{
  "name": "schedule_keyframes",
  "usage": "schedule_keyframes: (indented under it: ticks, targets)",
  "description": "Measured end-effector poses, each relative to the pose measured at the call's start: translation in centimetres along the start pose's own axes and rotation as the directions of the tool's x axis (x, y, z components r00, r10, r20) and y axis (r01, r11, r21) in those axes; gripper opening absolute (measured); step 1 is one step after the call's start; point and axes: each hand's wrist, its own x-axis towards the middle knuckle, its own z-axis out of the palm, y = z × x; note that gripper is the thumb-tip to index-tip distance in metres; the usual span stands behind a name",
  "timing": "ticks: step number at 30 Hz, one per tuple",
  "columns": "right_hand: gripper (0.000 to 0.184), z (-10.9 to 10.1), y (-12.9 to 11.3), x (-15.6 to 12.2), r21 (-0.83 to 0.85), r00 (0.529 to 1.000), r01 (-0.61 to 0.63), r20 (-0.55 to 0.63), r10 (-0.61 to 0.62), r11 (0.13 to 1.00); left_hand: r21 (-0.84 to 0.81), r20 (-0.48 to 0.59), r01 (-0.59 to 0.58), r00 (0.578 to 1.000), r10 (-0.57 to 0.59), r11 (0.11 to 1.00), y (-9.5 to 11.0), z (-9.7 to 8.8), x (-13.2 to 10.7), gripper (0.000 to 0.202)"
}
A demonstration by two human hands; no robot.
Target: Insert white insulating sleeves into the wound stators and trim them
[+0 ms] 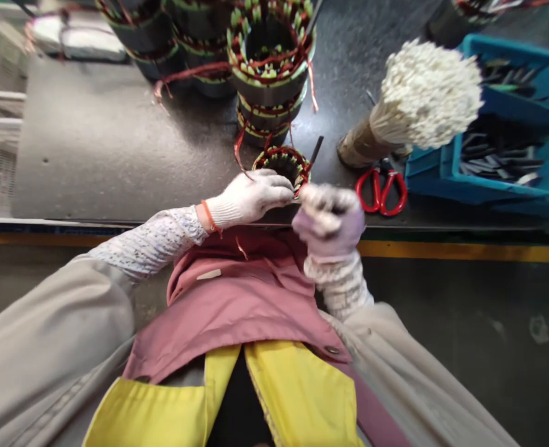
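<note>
A wound motor stator [283, 166], a dark ring with red windings and pale green-yellow liners, sits at the near edge of the table. My left hand [260, 194], in a white knit glove, grips its near side, with the fingers closed along the rim. My right hand [332, 214], also gloved, is just right of it and blurred by motion. Its fingers are curled into a pinch, and whatever is in them cannot be made out. A dark thin stick [316, 151] pokes up from the stator's right rim. Red wire leads [239, 152] hang at its left.
Behind stand stacked stators [272, 81] and more at the back left. To the right are a bundle of white-tipped sticks [427, 93], red-handled scissors [382, 189] and blue bins [507, 192] of dark strips. A white crate [2, 96] stands far left.
</note>
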Motion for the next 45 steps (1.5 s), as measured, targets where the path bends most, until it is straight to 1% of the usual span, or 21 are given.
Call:
schedule_keyframes:
  ticks: [3,6,8,10,12,13,14,16,20,25,27,28,29,31,33,35,37,40,41,43,45]
  targets:
    - [0.027,0.3,-3.2,1.9,-0.155,0.975,0.221,0.015,-0.221,0.963,0.100,0.090,-0.042,0.995,0.033,0.994,0.5,-0.4,-0.4,0.034]
    - [0.021,0.6,-3.1,0.1,-0.484,0.904,0.341,-0.067,-0.422,0.806,0.078,0.097,-0.016,0.995,0.008,0.997,0.8,-0.5,-0.3,0.033]
    - [0.020,0.2,-1.1,-2.4,-0.749,0.808,0.349,-0.064,-0.586,0.564,0.027,0.072,0.021,0.997,-0.023,0.999,0.7,-0.6,0.1,0.032]
    - [0.022,-1.2,1.2,-4.4,-0.949,0.782,0.263,0.102,-0.615,0.176,-0.034,0.064,0.044,0.997,-0.041,0.998,0.6,-0.8,0.4,0.032]
    - [0.028,-3.3,3.0,-5.4,-0.944,0.774,0.225,0.323,-0.544,-0.240,-0.078,0.074,0.058,0.996,-0.052,0.995,0.5,-1.1,0.4,0.038]
    - [0.029,-4.4,3.6,-5.4,-0.891,0.767,0.225,0.412,-0.492,-0.395,-0.087,0.074,0.066,0.995,-0.060,0.994,0.5,-1.3,0.3,0.045]
    - [0.030,-5.4,4.0,-5.2,-0.836,0.767,0.230,0.471,-0.436,-0.498,-0.088,0.073,0.076,0.995,-0.070,0.993,0.5,-1.3,0.3,0.050]
    - [0.034,-7.0,4.3,-4.5,-0.770,0.762,0.263,0.536,-0.364,-0.582,-0.090,0.063,0.085,0.995,-0.079,0.992,0.5,-1.3,0.2,0.051]
    - [0.026,-7.9,4.0,-2.4,-0.758,0.710,0.402,0.612,-0.348,-0.514,-0.108,0.004,0.074,0.997,-0.074,0.991,0.6,-0.3,0.5,0.027]
    - [0.021,-7.1,4.4,-1.1,-0.725,0.659,0.518,0.677,-0.328,-0.454,-0.121,-0.054,0.126,0.990,-0.134,0.985,0.6,0.3,0.8,0.024]
    - [0.018,-6.4,4.9,-1.1,-0.747,0.653,0.556,0.664,-0.364,-0.364,-0.129,-0.053,0.139,0.988,-0.146,0.982,0.6,0.3,0.8,0.022]
    - [0.015,-5.9,5.1,-1.1,-0.789,0.670,0.555,0.612,-0.421,-0.264,-0.131,-0.052,0.141,0.987,-0.149,0.981,0.6,0.3,0.8,0.021]
    - [0.014,-5.2,5.2,-0.9,-0.844,0.711,0.524,0.507,-0.488,-0.113,-0.133,-0.050,0.142,0.987,-0.150,0.981,0.5,0.3,0.8,0.020]
    - [0.023,-3.6,5.1,-0.2,-0.878,0.826,0.367,0.155,-0.541,0.307,-0.127,-0.040,0.133,0.989,-0.139,0.983,0.5,0.4,1.0,0.020]
    - [0.028,-2.0,4.6,0.9,-0.726,0.905,0.156,-0.167,-0.392,0.669,-0.101,-0.016,0.125,0.992,-0.127,0.987,0.4,0.5,1.3,0.024]
    - [0.028,-1.1,4.0,1.7,-0.578,0.933,0.060,-0.257,-0.251,0.814,-0.058,0.015,0.130,0.992,-0.129,0.990,0.5,0.3,1.3,0.027]
    - [0.026,-1.1,3.7,1.4,-0.562,0.926,0.092,-0.254,-0.278,0.822,-0.003,0.033,0.119,0.992,-0.119,0.993,1.0,-0.4,0.8,0.028]
    - [0.028,-2.9,4.2,-0.6,-0.682,0.889,0.208,-0.167,-0.426,0.701,0.140,-0.005,0.203,0.979,-0.205,0.969,2.9,-2.0,-0.8,0.045]
    - [0.035,-3.7,4.5,-1.3,-0.746,0.891,0.226,-0.102,-0.443,0.627,0.198,-0.016,0.294,0.955,-0.297,0.935,3.8,-2.5,-1.4,0.056]
    - [0.046,-5.0,5.3,-1.9,-0.876,0.902,0.256,0.065,-0.426,0.409,0.298,0.039,0.466,0.866,-0.498,0.833,5.4,-3.1,-1.8,0.072]
    - [0.048,-5.8,5.9,-1.5,-0.934,0.886,0.318,0.231,-0.401,0.165,0.393,0.180,0.499,0.782,-0.597,0.772,6.4,-3.4,-1.1,0.065]
